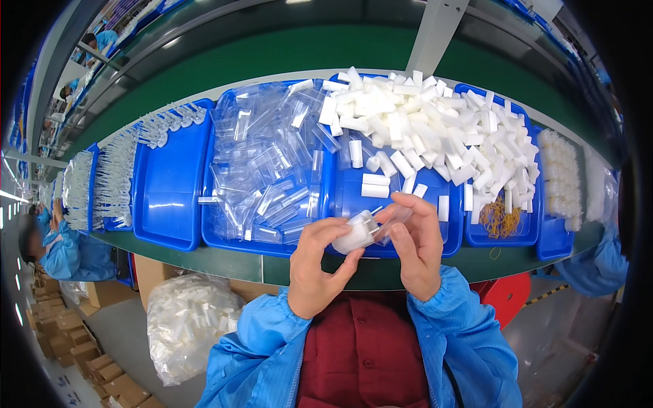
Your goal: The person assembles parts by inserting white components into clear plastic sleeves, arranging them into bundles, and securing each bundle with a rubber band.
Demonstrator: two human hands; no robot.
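Note:
Over the front edge of the blue trays, my left hand closes thumb and fingers around a white block-like piece. Its exact kind is hard to make out. My right hand pinches a clear plastic sleeve against the right end of that piece. Whether the piece sits inside the sleeve cannot be told. Behind my left hand lies a blue tray heaped with clear plastic boxes. White foam blocks pile up in the trays behind and right of my right hand.
Yellow rubber bands lie in the right tray. At left are another blue tray and white stemmed parts. White bundles stand far right. A plastic bag of white pieces and a red reel are below the table edge.

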